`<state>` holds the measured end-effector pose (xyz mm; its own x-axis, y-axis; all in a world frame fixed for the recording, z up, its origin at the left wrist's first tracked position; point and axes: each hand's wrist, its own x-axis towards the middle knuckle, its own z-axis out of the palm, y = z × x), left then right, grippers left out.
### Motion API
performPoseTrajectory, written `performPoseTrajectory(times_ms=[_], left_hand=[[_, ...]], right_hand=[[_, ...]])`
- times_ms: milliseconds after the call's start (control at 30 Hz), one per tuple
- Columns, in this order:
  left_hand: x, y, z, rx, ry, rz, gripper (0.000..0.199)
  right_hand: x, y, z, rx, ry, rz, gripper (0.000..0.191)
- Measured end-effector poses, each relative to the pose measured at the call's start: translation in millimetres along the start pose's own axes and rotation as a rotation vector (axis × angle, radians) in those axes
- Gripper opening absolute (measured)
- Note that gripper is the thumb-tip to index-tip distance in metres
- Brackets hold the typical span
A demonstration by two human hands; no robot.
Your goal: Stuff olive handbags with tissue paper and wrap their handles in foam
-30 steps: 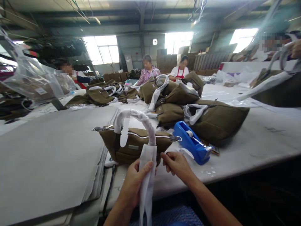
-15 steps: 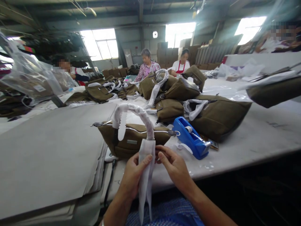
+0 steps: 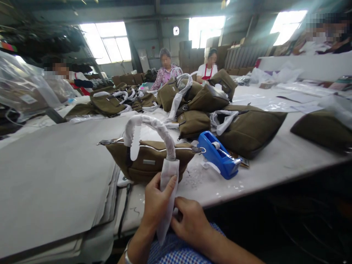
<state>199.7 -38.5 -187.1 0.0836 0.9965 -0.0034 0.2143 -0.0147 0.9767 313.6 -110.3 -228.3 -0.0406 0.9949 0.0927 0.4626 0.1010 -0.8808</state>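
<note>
An olive bag (image 3: pixel 148 167) with a silver zip stands at the front of the table. Its raised handle (image 3: pixel 162 134) is wrapped in white paper, and a white paper strip (image 3: pixel 168 187) hangs from the handle's right end. My left hand (image 3: pixel 157 200) pinches that strip between thumb and fingers. Lower down on the right, my right hand (image 3: pixel 191 220) is curled closed against the strip's edge; what its fingertips hold is hidden. A blue tape dispenser (image 3: pixel 220 156) sits to the right of the bag.
Wrapped olive bags (image 3: pixel 206 99) are piled behind, with a large one (image 3: pixel 250 128) at the right. Grey-white sheets (image 3: pixel 55 176) lie stacked on the left. Several people are beyond the table. A thin black cord (image 3: pixel 125 211) runs over the front edge.
My right hand has moved down along the strip and its fingers have curled in. The strip's split lower end has come together. The view has shifted, and the bag at far right now lies lower.
</note>
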Motion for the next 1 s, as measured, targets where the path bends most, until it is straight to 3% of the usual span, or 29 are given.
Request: performPoseTrajectory(times_ms=[133,267,367,467,633,800,867,1000], left_hand=[[-2.6,1.4,2.3,0.096,0.031,0.052,0.035],[-0.5,4.1,4.3,0.107,0.033,0.053,0.034],[2.0,8.5,-6.1,0.033,-0.083,-0.036,0.038],[-2.0,11.3,-27.8,-0.089,-0.248,-0.14,0.047],[-30.3,0.1,-51.5,-0.104,-0.344,-0.26,0.048],[-48.0,-18.3,-46.9,-0.066,-0.257,-0.303,0.051],[-46.7,-23.5,-45.9,-0.01,-0.21,-0.282,0.051],[-41.0,-32.1,-46.0,0.023,-0.206,-0.282,0.054]], right_hand=[[-12.5,-10.2,-10.7,0.25,-0.15,0.043,0.023],[-10.8,-15.2,-12.7,0.248,-0.092,0.088,0.022],[-7.1,-16.8,-11.3,0.234,-0.102,0.106,0.028],[-6.1,-17.6,-12.6,0.323,-0.165,0.135,0.032],[-5.6,-17.0,-11.0,0.391,-0.168,0.169,0.033],[-2.1,-14.2,-19.7,0.27,-0.181,0.055,0.028],[2.1,-5.4,-44.0,0.145,-0.068,-0.022,0.023],[17.5,28.8,-130.9,-0.196,0.577,-0.036,0.026]])
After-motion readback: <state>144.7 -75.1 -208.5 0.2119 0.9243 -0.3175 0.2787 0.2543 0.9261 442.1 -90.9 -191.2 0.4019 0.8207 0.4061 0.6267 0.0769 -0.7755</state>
